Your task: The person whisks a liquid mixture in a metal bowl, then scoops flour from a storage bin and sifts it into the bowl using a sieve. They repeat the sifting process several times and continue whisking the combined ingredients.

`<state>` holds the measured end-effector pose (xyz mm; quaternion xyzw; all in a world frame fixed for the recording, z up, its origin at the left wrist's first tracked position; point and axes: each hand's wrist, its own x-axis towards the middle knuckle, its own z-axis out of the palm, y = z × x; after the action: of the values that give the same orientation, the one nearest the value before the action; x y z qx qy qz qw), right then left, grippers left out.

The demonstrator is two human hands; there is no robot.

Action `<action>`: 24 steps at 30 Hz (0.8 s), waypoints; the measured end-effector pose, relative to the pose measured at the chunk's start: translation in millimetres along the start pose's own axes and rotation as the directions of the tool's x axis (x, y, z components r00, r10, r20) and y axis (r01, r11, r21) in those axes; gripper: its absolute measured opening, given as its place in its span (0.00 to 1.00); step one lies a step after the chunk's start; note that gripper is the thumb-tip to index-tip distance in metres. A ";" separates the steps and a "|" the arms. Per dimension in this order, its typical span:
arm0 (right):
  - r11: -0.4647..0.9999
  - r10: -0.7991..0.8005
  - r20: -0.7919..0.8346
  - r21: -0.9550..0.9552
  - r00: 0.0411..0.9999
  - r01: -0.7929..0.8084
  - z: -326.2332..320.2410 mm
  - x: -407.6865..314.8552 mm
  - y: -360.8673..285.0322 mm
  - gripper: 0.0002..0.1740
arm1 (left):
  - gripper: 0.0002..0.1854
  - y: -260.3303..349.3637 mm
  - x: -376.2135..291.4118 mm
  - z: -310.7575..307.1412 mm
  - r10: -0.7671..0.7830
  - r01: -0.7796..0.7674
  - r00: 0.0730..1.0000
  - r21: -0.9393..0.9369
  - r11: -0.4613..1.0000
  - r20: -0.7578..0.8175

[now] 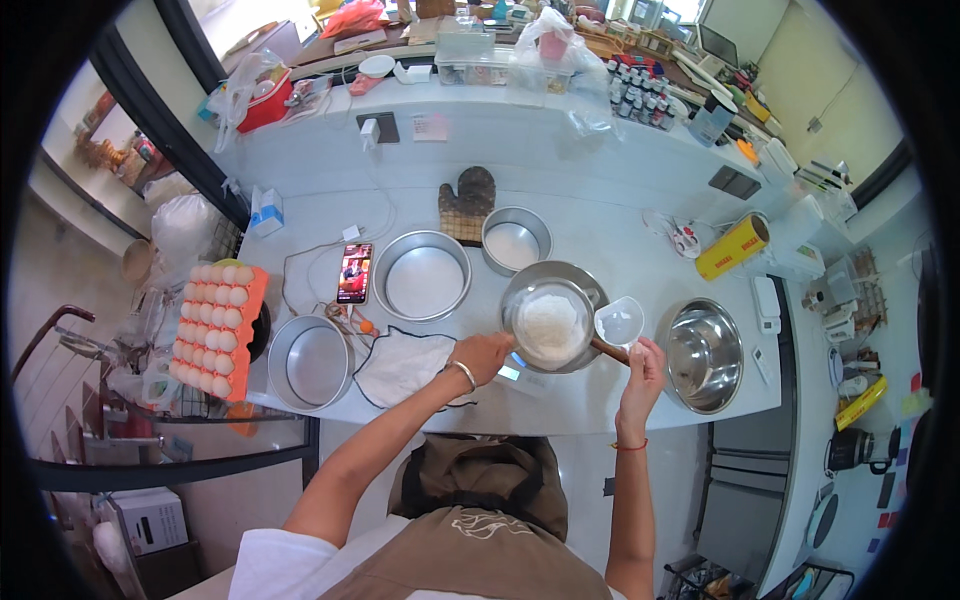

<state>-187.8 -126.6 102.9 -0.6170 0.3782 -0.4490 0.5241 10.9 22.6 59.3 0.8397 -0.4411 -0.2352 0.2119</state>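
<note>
A metal bowl stands on a white digital scale with a lit display. Inside its mouth rests a round sieve holding a mound of white powder. My left hand has its fingers curled at the left rim; I cannot tell whether they grip the sieve, the bowl or both. In my right hand is a small clear plastic cup, tilted beside the sieve's right edge. The sieve's wooden handle points right, close to this hand. A white cloth lies left of my left hand.
Round cake tins stand at left and behind, near an oven mitt. A phone lies by its cable. An egg tray sits at the left edge. Right are a steel bowl and a yellow roll box.
</note>
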 end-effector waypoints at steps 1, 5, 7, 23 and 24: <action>1.000 -0.001 0.005 0.006 1.000 0.001 0.3 0.3 0.7 0.12 | 0.20 0.3 1.2 -1.9 -0.018 0.018 1.000 -0.028 0.999 -0.019; 0.998 -0.039 0.008 -0.039 0.999 0.040 -2.4 0.6 1.3 0.12 | 0.21 5.0 -0.1 -3.1 0.063 -0.065 0.997 0.041 0.997 0.048; 1.000 -0.007 -0.012 0.001 1.000 0.007 -0.8 -0.3 -1.8 0.12 | 0.21 -0.6 3.2 1.0 -0.008 0.008 1.000 -0.027 1.000 0.016; 0.999 -0.016 0.012 -0.038 1.000 0.016 1.4 -1.9 -7.5 0.12 | 0.21 -9.3 1.9 9.7 0.049 -0.049 0.998 0.017 0.999 -0.024; 1.000 -0.017 0.014 -0.026 1.000 0.017 1.3 -2.7 -7.0 0.12 | 0.21 -7.3 2.1 6.7 0.025 -0.025 0.999 -0.008 1.000 -0.027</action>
<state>-187.4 -122.5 109.3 -0.6302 0.3751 -0.4440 0.5149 12.7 23.6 49.3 0.8363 -0.4479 -0.2230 0.2243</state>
